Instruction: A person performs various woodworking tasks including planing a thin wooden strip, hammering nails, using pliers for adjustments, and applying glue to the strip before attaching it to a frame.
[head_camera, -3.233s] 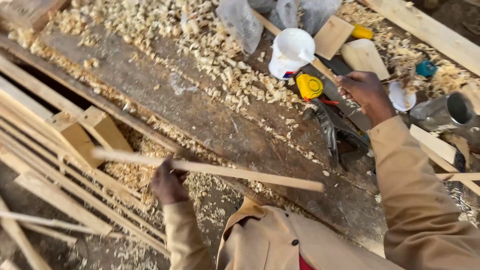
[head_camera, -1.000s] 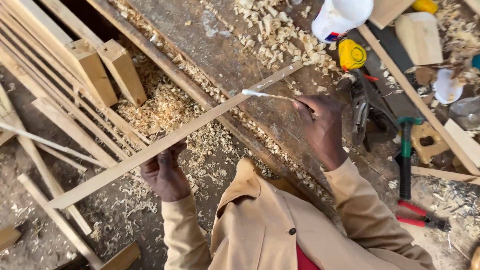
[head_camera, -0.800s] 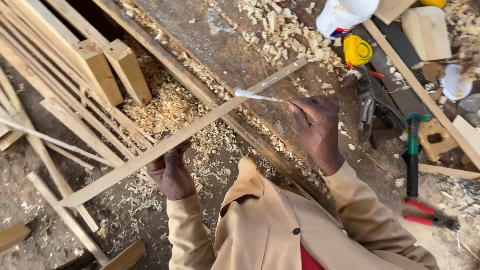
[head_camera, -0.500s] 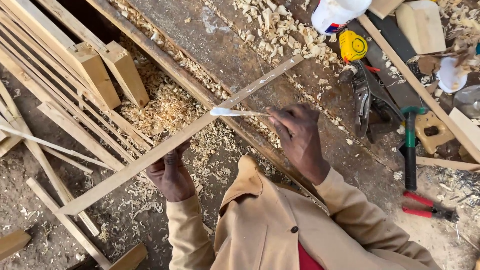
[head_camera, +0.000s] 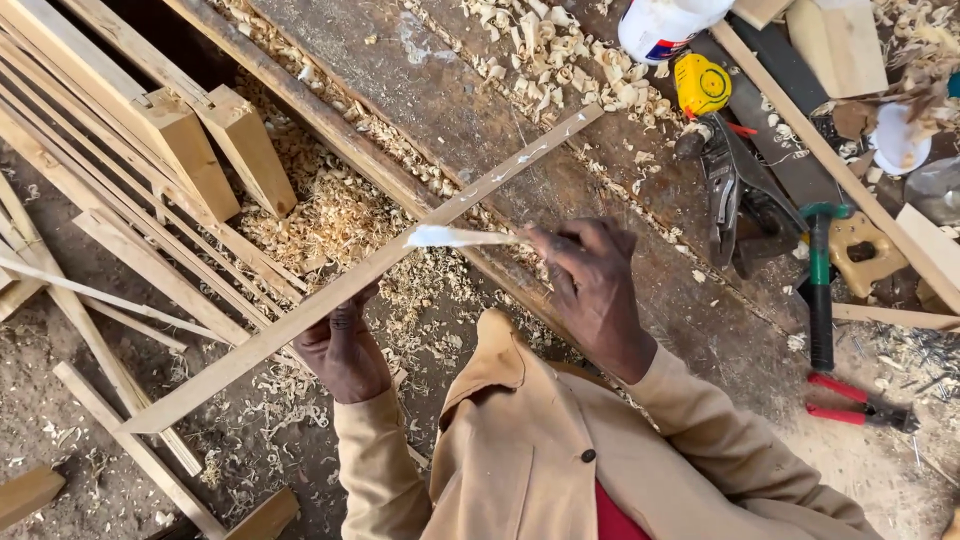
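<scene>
Head view. The left hand (head_camera: 343, 345) grips a long thin wooden strip (head_camera: 330, 290) from below, fingers closed round it near its middle. The strip runs diagonally, its upper end resting on the dark work surface (head_camera: 480, 100) and its lower end hanging out over the floor. The right hand (head_camera: 590, 280) pinches a small stick (head_camera: 455, 237) whose tip is loaded with white paste; the tip touches the strip's top face just above the left hand.

Progress, as judged: white dabs and streaks show on the upper stretch of the strip (head_camera: 520, 157), between the stick and the end on the surface, so that part appears coated. Below the stick, toward the lower end, the wood looks bare; roughly half of it seems left to do.

Nearby: a white bottle (head_camera: 665, 25) at the far edge, a yellow tape measure (head_camera: 702, 85), a metal hand plane (head_camera: 735, 195), a green-handled hammer (head_camera: 820, 290), red-handled pliers (head_camera: 860, 400). Shavings (head_camera: 330, 210) lie heaped beside a stack of similar strips (head_camera: 120, 220).
</scene>
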